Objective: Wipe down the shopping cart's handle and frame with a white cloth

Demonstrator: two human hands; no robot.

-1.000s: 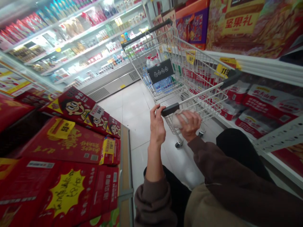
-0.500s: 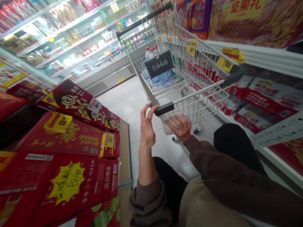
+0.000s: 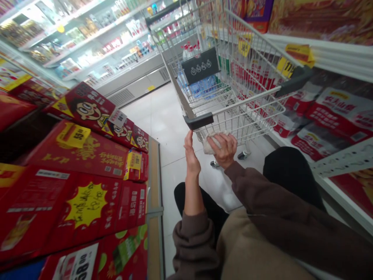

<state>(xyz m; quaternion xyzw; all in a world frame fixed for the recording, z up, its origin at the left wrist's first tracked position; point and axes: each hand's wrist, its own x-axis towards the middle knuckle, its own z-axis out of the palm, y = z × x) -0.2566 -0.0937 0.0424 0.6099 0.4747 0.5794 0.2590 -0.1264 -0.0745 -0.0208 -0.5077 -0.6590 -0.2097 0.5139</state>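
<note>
A metal shopping cart (image 3: 239, 122) stands in front of me, with black corner pieces and a black sign panel (image 3: 201, 66) in its basket. My right hand (image 3: 226, 148) is closed round a crumpled whitish cloth (image 3: 209, 144), which it presses against the wire bars at the cart's near end. Just below the black corner piece (image 3: 199, 121) is my left hand (image 3: 192, 157), its fingers stretched upward and holding nothing. Its fingertips reach the underside of that corner; whether they touch it, I cannot tell.
Red gift boxes (image 3: 78, 155) with yellow price tags are stacked at the left. Shelves with packs of bottles (image 3: 340, 112) line the right side, close to the cart. A lit refrigerated display (image 3: 87, 42) stands at the back. White floor tiles (image 3: 164, 116) show between them.
My right hand has slid the cloth down and left, from beside the black corner to the bars below it. My left hand has dropped from the corner's side to beneath it.
</note>
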